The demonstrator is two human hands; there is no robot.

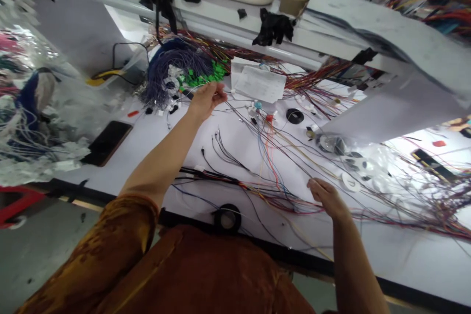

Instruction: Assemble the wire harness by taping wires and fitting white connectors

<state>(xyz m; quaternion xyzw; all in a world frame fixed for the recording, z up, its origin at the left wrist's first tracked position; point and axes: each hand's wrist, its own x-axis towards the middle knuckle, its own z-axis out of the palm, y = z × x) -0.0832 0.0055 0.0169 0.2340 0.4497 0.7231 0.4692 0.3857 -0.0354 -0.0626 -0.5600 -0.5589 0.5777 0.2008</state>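
Brown shirt (206,274) nearest; left hand (206,100) and right hand (327,198) pinch thin wires (272,143) (likely light, limp), best gripped near ends

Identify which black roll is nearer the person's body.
The black tape roll at the table's front edge, with its pale brown centre showing. The other black roll lies farther back, near the white papers.

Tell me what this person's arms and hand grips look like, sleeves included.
The left sleeve is shiny rust-brown cloth with golden sheen and darker patches, ending near the elbow. The right forearm shows bare. The left hand grip and right hand grip wear no gloves, and no watch is visible.
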